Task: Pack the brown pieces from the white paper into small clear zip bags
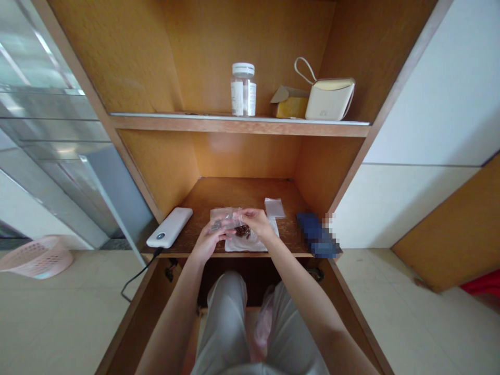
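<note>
Both my hands meet over the lower shelf (203,200) of a wooden cabinet. My left hand (209,237) is closed on a small clear plastic bag (222,217) and holds it up by its edge. My right hand (255,221) pinches the same bag from the right, fingers together. Just under my right fingers lie small dark brown pieces (242,230) on a white sheet (250,244). Another small clear bag (274,207) lies flat behind my right hand.
A white power bank (170,227) with a black cable lies at the shelf's left front. A dark blue object (314,234) rests at the right. The upper shelf holds a clear jar (242,89), a cardboard box (289,102) and a cream pouch (330,98). A pink basket (37,256) stands on the floor at left.
</note>
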Available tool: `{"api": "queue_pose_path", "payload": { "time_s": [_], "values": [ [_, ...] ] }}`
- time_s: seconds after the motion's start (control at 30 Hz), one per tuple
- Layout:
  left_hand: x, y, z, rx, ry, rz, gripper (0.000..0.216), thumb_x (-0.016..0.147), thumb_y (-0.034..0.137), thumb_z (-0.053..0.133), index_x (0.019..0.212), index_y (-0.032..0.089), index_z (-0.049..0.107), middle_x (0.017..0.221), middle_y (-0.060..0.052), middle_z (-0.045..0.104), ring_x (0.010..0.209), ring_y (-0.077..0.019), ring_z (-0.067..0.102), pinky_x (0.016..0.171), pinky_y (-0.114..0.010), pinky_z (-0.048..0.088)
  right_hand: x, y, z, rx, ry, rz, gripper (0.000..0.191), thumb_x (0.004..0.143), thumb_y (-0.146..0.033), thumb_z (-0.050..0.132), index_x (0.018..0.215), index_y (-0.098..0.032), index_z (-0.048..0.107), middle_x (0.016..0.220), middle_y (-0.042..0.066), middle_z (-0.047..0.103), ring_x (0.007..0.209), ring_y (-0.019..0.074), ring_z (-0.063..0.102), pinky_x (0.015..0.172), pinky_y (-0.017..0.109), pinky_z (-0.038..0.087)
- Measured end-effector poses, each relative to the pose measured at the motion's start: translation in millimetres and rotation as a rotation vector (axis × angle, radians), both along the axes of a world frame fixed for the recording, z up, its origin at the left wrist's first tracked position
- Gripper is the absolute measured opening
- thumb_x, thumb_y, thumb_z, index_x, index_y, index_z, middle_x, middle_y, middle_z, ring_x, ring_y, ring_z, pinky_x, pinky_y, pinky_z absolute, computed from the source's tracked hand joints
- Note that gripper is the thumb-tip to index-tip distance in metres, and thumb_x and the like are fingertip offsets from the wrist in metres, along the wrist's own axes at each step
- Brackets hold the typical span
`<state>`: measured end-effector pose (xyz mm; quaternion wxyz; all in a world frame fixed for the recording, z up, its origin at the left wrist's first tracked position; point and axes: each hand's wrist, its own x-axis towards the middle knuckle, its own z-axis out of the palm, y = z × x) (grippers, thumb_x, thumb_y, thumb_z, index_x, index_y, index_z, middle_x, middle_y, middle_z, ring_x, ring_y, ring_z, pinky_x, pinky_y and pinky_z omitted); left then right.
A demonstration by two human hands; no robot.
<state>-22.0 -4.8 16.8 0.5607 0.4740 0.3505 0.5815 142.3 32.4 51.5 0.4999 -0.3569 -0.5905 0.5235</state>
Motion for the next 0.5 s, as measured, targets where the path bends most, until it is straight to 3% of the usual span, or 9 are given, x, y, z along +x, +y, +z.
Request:
{"api": "queue_pose_path", "payload": {
  "time_s": [0.17,0.5],
  "values": [
    [2.2,-5.3,7.8,0.069,0.064,-0.144,0.057,0.067,0.023,0.073,0.12,0.023,0.051,0.129,-0.013,0.052,0.098,-0.0266,0.062,0.072,-0.032,0.053,-1.5,-5.0,3.6,-0.01,-0.042,0.1,0.025,0.064,-0.039,0.07,0.074,-0.016,0.069,0.072,0.002,0.068,0.062,0.011,0.058,0.062,0.024,0.047],
    [-2.2,-6.4,5.2,0.071,-0.085,-0.144,0.078,0.063,0.018,0.075,0.128,0.036,0.036,0.132,-0.008,0.049,0.1,-0.0252,0.062,0.075,-0.035,0.053,0.3,-2.3,2.0,0.032,-0.134,0.13,0.02,0.068,-0.036,0.067,0.075,-0.017,0.068,0.072,0.001,0.067,0.066,0.011,0.059,0.065,0.024,0.046]
  ]
}}
